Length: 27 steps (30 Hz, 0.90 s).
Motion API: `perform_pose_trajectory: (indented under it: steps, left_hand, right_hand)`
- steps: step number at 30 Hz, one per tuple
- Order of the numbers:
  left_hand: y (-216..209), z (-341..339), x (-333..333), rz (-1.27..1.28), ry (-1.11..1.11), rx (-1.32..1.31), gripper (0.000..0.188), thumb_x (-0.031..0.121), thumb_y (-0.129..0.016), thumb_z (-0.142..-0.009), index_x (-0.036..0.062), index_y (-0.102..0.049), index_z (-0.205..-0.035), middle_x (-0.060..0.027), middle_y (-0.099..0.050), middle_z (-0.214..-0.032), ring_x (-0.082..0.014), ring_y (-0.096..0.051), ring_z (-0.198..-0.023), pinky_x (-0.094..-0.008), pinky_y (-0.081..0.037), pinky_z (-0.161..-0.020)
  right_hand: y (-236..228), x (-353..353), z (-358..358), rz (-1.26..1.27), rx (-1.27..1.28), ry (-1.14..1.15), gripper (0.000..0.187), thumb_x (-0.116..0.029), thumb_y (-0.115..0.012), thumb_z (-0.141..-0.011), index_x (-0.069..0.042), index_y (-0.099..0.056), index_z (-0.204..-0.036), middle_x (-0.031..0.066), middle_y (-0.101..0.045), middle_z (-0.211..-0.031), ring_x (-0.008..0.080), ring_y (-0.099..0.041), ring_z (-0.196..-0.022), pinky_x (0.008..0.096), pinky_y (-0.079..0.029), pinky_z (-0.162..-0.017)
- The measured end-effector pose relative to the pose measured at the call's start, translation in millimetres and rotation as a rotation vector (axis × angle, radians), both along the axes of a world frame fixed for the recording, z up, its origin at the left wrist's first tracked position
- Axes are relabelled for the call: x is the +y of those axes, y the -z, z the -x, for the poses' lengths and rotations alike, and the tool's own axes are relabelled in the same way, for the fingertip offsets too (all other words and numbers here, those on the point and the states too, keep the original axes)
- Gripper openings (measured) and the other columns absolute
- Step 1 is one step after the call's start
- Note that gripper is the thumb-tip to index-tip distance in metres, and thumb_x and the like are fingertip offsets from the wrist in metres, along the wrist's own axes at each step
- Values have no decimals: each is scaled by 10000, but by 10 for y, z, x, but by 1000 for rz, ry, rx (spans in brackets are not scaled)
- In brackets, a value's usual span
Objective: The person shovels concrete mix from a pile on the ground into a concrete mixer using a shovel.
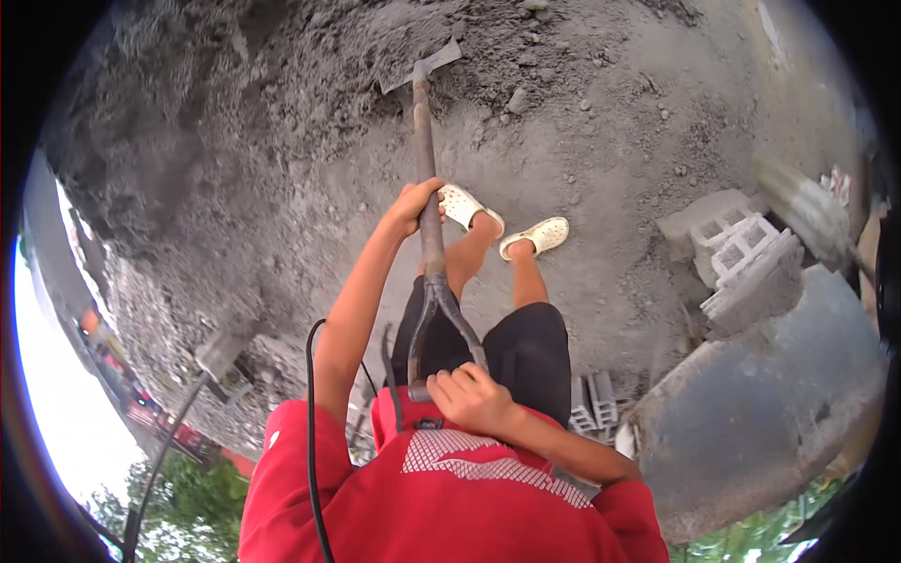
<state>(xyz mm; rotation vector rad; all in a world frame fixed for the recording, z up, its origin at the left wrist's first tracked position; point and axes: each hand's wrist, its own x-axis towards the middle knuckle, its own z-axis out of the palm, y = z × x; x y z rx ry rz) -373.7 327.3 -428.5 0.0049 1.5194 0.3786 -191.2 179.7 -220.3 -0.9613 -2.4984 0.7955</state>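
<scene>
I hold a shovel with a worn shaft (424, 131) and a forked, Y-shaped handle end. My left hand (418, 206) is closed round the middle of the shaft. My right hand (467, 399) is wrapped over the crossbar of the handle, close to my waist. Out ahead, the metal blade (422, 68) rests at the foot of a heap of grey sandy soil (310, 56). How deep its edge sits in the soil, I cannot tell. My feet, in pale clogs (540, 236), stand just right of the shaft on grey ground.
Hollow concrete blocks (751, 249) lie to the right, beside a large grey slab or sheet (751, 403). More blocks (593, 399) are near my right leg. At left, another long-handled tool (169, 441) leans by the gravel. A black cable (313, 441) hangs along my left side.
</scene>
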Motion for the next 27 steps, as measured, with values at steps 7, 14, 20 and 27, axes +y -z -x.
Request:
perform_pose_trajectory:
  steps: [7, 14, 20, 27]
  left_hand:
    - [-1385, 561, -360, -391, 131, -40, 599, 469, -416, -885, -12, -385, -1242, -175, -425, -1251, -245, -454, -1143, -390, -383, -923]
    - [-3520, 747, -840, -951, -257, 427, 176, 110, -512, -796, 33, -572, -942, -189, -538, -1137, -322, -490, -1097, -388, -343, -957]
    - [-3383, 715, -602, -1116, -496, 1099, 178, -158, -431, -681, -1, -507, -720, -134, -594, -794, -229, -572, -777, -292, -456, -708]
    - [-2969, 1230, -28, -879, -586, 1159, 166, -85, -477, -643, 9, -576, -738, -94, -605, -699, -204, -583, -656, -297, -459, -626]
  right_hand:
    - [-719, 717, 446, 208, 74, 49, 308, -170, -660, -525, -67, -636, -815, 24, -600, -746, 167, -564, -615, 294, -459, -629]
    - [-1180, 1244, 1216, 92, 71, -111, 304, -155, -637, -579, -27, -604, -853, 42, -571, -757, 172, -551, -645, 272, -449, -599]
    - [-1409, 1537, 1682, -38, 202, -175, 236, -122, -594, -613, -20, -584, -826, 53, -524, -643, 176, -508, -548, 304, -425, -524]
    - [-1202, 1879, 2129, 132, 21, -56, 209, -192, -639, -618, -79, -567, -778, 150, -594, -660, 314, -592, -608, 409, -463, -557]
